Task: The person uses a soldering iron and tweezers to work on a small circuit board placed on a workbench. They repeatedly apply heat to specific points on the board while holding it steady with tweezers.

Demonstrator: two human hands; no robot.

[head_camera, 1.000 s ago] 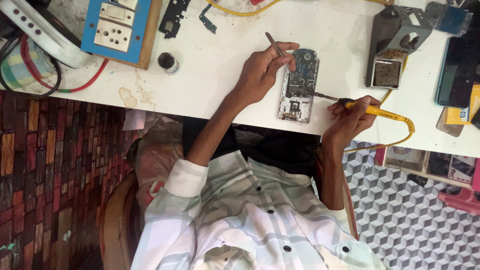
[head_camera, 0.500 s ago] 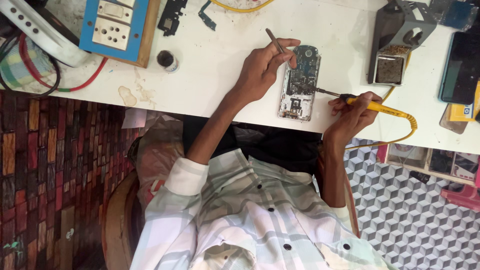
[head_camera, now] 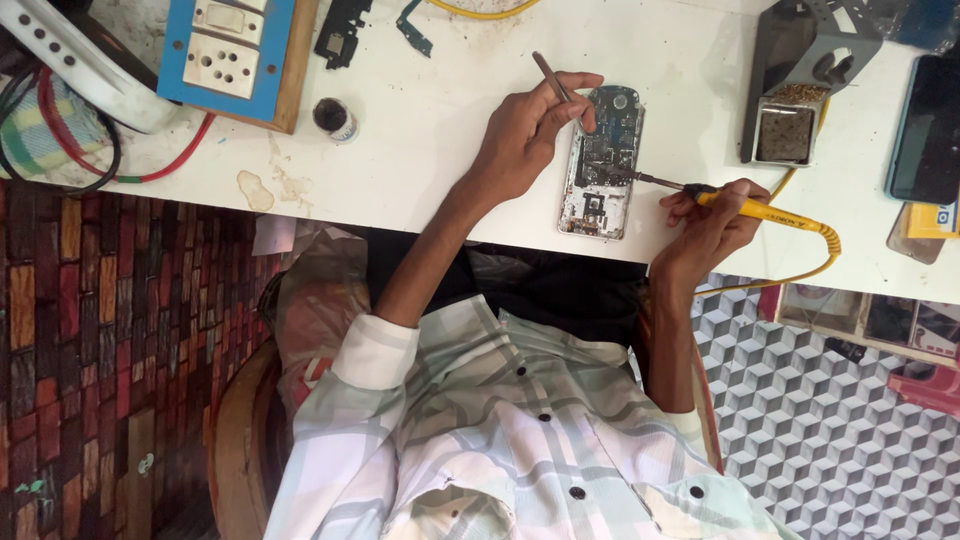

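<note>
An opened mobile phone (head_camera: pixel 600 170) with its circuit board bare lies on the white table (head_camera: pixel 440 130). My left hand (head_camera: pixel 525 135) rests at the phone's upper left and holds thin metal tweezers (head_camera: pixel 549 77), whose free end sticks up and away. My right hand (head_camera: pixel 712 222) grips a yellow-handled soldering iron (head_camera: pixel 762 210) like a pen. Its dark tip (head_camera: pixel 652 180) reaches the phone's right edge, about halfway down the board. A yellow cable (head_camera: pixel 822 262) loops from the iron past the table edge.
A blue and white switch board (head_camera: pixel 232 50) on a wooden base sits at the far left, with a small dark pot (head_camera: pixel 333 117) beside it. A metal iron stand (head_camera: pixel 792 110) and a dark phone (head_camera: pixel 925 130) lie to the right. Black phone parts (head_camera: pixel 342 35) lie at the top.
The view has shifted slightly. Both hands hold the same tools in nearly the same places over the phone.
</note>
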